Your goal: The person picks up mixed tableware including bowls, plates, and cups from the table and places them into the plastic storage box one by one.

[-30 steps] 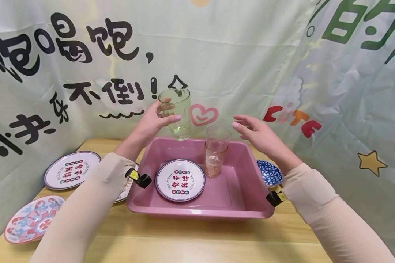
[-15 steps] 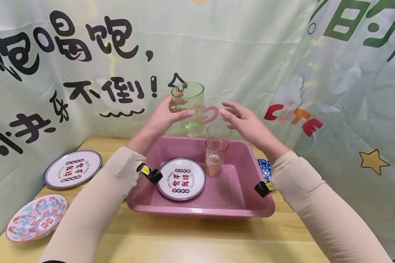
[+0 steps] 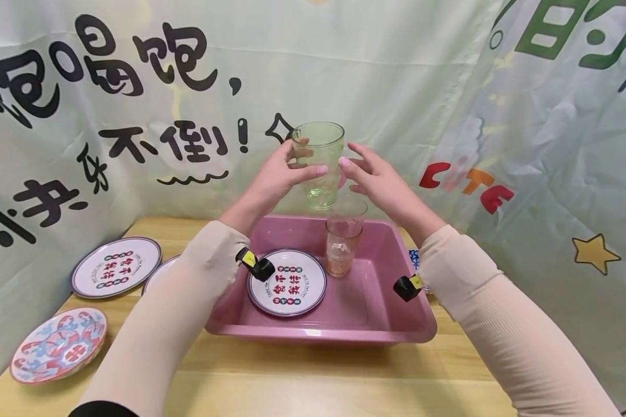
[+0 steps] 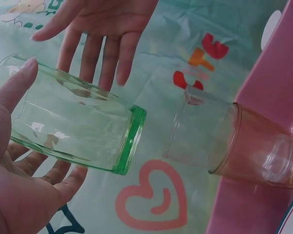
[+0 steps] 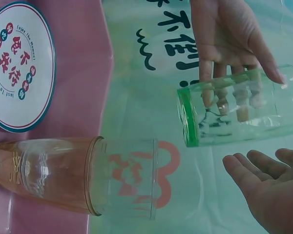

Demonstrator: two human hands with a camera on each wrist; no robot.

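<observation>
My left hand (image 3: 281,174) grips a pale green drinking glass (image 3: 320,184), thumb in front and fingers behind. The glass hangs upright above the back rim of a pink plastic tub (image 3: 381,336). Close on the glass's right side is my right hand (image 3: 378,179), fingers spread; in the right wrist view a small gap parts its fingers from the green glass (image 5: 234,114). Below, inside the tub, an amber glass (image 3: 340,258) stands with a clear glass (image 3: 348,217) nested in its top. A white round plate (image 3: 287,284) with red lettering lies at the tub's left.
Left of the tub, white plates (image 3: 116,267) lie on the wooden table (image 3: 313,382), one partly behind my left arm. A red and blue patterned bowl (image 3: 59,346) sits nearer. A blue patterned dish (image 3: 414,259) is mostly hidden behind my right sleeve. Printed curtains (image 3: 386,87) hang behind.
My left hand has carried the green glass rightward and slightly up, towards the nested glasses. My right hand has moved left and up, closer to the green glass.
</observation>
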